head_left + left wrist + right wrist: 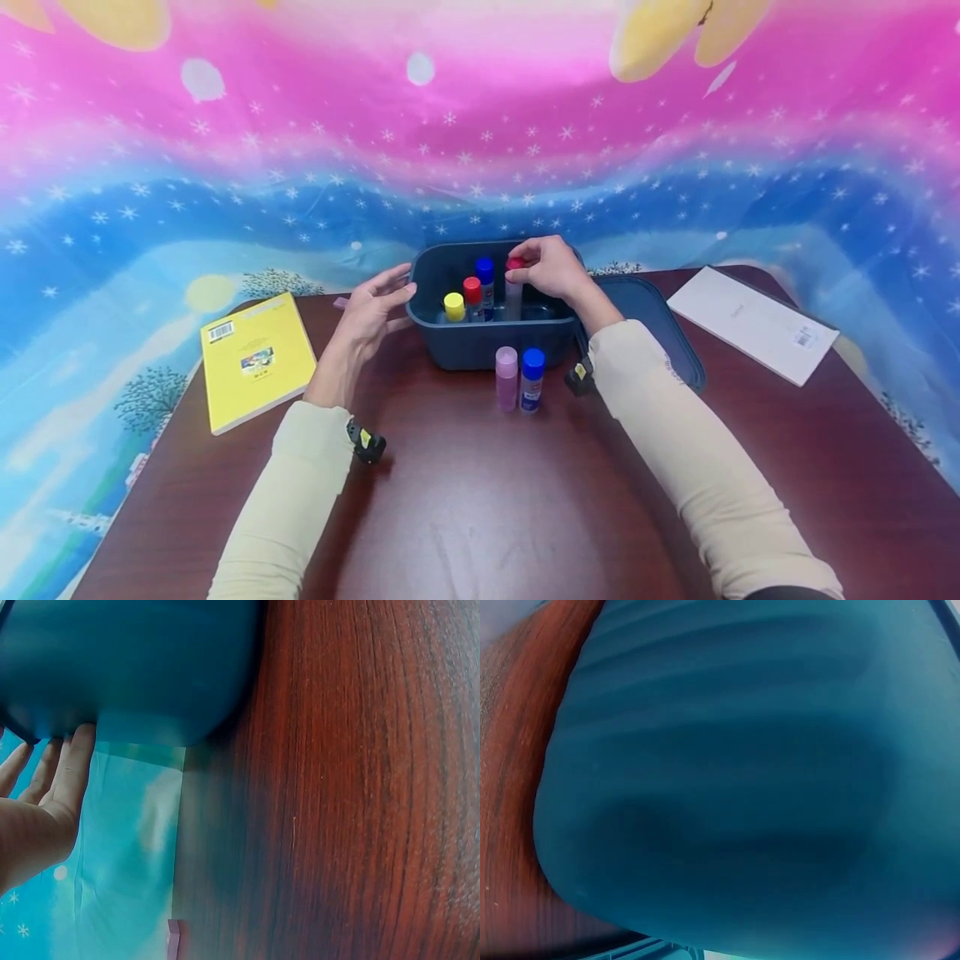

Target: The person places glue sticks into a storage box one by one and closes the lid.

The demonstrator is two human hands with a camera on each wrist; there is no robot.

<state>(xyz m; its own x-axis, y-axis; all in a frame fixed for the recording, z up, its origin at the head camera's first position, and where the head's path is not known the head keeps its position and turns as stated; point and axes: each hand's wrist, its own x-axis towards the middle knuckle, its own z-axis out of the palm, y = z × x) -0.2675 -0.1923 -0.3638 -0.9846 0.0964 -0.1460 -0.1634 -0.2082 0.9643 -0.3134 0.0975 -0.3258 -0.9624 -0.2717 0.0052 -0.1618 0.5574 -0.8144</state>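
A dark blue-grey plastic bin [491, 343] stands at the middle back of the table. My left hand [372, 312] rests against its left end, fingers fairly straight along the wall, as the left wrist view shows at the fingertips [84, 736]. Over the bin's right part, my right hand [555, 268] pinches the red cap of a clear glue stick [513, 300], held upright inside. Left of it in the bin stand glue sticks with a blue cap [485, 269], a red cap [472, 289] and a yellow cap [453, 306]. The bin's wall [727, 772] fills the right wrist view.
In front of the bin, a pink glue stick [507, 379] and a blue-capped glue stick [532, 381] stand upright. The bin's lid [648, 321] lies at its right. A yellow book [258, 367] lies at left, a white notebook [750, 323] at right. A patterned cloth [480, 167] hangs behind.
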